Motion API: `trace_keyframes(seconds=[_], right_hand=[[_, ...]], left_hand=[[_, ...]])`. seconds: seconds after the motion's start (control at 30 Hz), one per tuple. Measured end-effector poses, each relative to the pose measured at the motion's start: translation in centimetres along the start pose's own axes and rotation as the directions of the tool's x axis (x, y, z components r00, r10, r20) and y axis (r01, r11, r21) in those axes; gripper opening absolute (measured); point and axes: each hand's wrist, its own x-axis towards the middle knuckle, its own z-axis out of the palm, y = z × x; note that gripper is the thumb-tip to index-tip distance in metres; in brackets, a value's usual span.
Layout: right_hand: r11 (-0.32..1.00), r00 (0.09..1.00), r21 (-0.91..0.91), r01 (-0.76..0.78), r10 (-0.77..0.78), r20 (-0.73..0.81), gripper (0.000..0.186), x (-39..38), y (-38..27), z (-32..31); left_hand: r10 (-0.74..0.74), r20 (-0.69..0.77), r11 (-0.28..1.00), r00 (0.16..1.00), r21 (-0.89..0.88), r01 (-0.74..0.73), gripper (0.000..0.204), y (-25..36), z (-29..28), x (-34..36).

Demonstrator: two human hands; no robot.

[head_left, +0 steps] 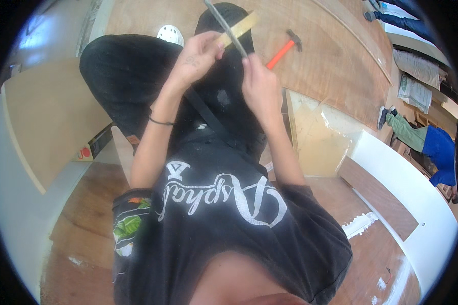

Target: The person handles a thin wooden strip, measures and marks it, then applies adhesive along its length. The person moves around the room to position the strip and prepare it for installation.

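Observation:
My left hand (196, 58) is closed on a short, flat strip of pale yellow wood (245, 26), which points up and to the right over my dark-trousered knee. In my right hand (260, 84) is the lower end of a long, narrow grey metal bar (220, 19) that looks like a file. The bar crosses the wood strip at a slant and appears to touch it. Just beyond my right hand lies a claw hammer (284, 51) with an orange handle and dark head, its handle end close to my knuckles.
A large wooden panel (336, 66) spreads out ahead. At left stands a tan board (51, 117); a curved white panel edge (407, 173) runs along the right. Bags (414, 94) lie farther right, near a person in blue and green (422, 137). Another person's legs (402, 21) show at top right.

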Motion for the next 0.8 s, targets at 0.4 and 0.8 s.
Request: trace_keyframes(seconds=[0.4,0.8], right_hand=[[0.987,0.971,0.096,0.13,-0.107,-0.214,0.02,0.4,0.2,0.1],[0.584,0.978,0.785,-0.205,0.149,0.145,0.039,-2.6,3.5,-0.1]], left_hand=[[0.05,0.017,0.997,0.999,-0.058,-0.049,0.031,0.1,0.1,-0.2],[-0.019,0.124,0.997,0.992,-0.071,0.028,0.036,2.7,0.1,-2.7]])
